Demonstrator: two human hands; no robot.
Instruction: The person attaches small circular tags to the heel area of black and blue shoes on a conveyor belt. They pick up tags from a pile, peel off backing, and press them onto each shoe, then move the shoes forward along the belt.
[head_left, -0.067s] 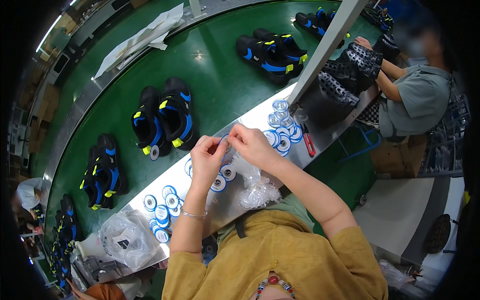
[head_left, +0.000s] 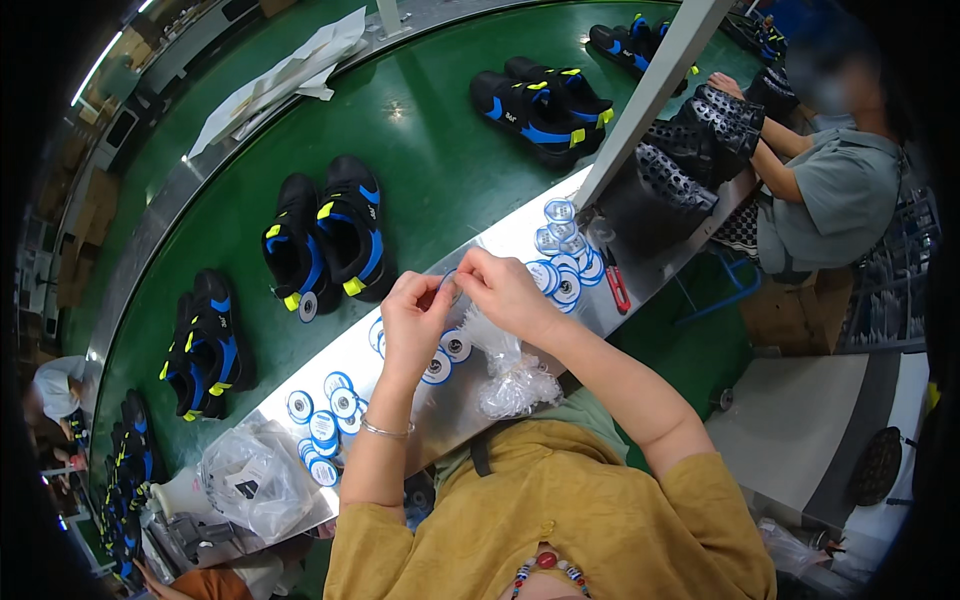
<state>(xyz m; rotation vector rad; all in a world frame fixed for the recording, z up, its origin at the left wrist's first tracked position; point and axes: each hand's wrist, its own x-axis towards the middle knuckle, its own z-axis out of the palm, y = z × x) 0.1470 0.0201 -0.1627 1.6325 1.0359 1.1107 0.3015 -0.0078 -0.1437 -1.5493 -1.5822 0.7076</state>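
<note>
1. Left hand (head_left: 415,312) pinches a round blue-rimmed tag (head_left: 449,281) between thumb and fingertips, a silver bracelet (head_left: 386,430) circling the wrist below.
2. Right hand (head_left: 503,297) meets it from the other side, thumb and forefinger closed on the same tag, which the fingers partly hide; whether they also grip a fastener cannot be told.
3. Held above a metal bench (head_left: 520,228), the tag sits between the two hands, near the edge of a green conveyor (head_left: 420,130).
4. Loose tags lie on the bench in clusters: one pile (head_left: 568,288) to the right of the hands, another (head_left: 324,425) to the left, and a few (head_left: 437,368) just below the fingers.
5. Clear plastic fasteners (head_left: 520,388) gather in a bundle under the right hand, while red-handled snips (head_left: 617,288) rest beyond the right pile.
6. Black sneakers (head_left: 352,225) with blue panels and neon-yellow tabs stand in a pair on the conveyor just ahead, a round tag (head_left: 308,307) at one heel.
7. At right, a co-worker (head_left: 835,195) in a gray shirt sits beside patterned black boots (head_left: 680,180).
</note>
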